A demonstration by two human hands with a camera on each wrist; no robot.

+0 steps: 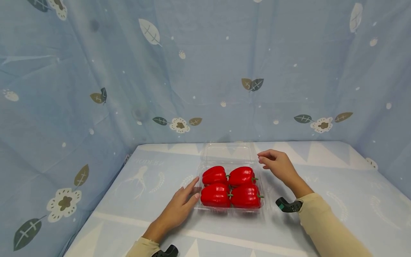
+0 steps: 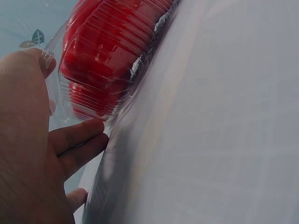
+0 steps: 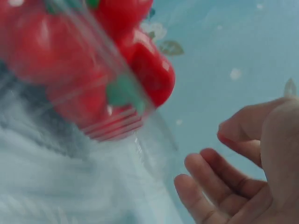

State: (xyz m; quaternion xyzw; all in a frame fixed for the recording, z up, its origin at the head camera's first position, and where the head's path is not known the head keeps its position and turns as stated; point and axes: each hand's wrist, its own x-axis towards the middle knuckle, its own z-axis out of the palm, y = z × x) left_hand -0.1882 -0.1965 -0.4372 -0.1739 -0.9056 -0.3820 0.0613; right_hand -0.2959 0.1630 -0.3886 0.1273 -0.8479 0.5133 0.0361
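Clear, ribbed plastic forms the clamshell box [image 1: 229,200] sitting near the middle of the table [image 1: 135,214], a little toward its back edge, and four red bell peppers [image 1: 230,186] fill it two by two. Its hinged lid [image 1: 228,152] lies open behind the tray, flat toward the table's back edge where the leaf-print curtain [image 1: 96,89] hangs.

The left hand [image 1: 181,207] lies against the box's left wall, fingers straight and together, the fingertips [image 2: 96,127] touching the plastic low down near the tablecloth. It clasps nothing; by the look of it, it is there to steady the light box so it does not slide.

The right hand [image 1: 277,165] hovers just beside the tray's back right corner, near where the lid joins it. Its fingers [image 3: 205,184] are loosely bent and apart from the thumb, closed on nothing and, as far as the right wrist view shows, clear of the plastic. That puts it close to the lid's edge.
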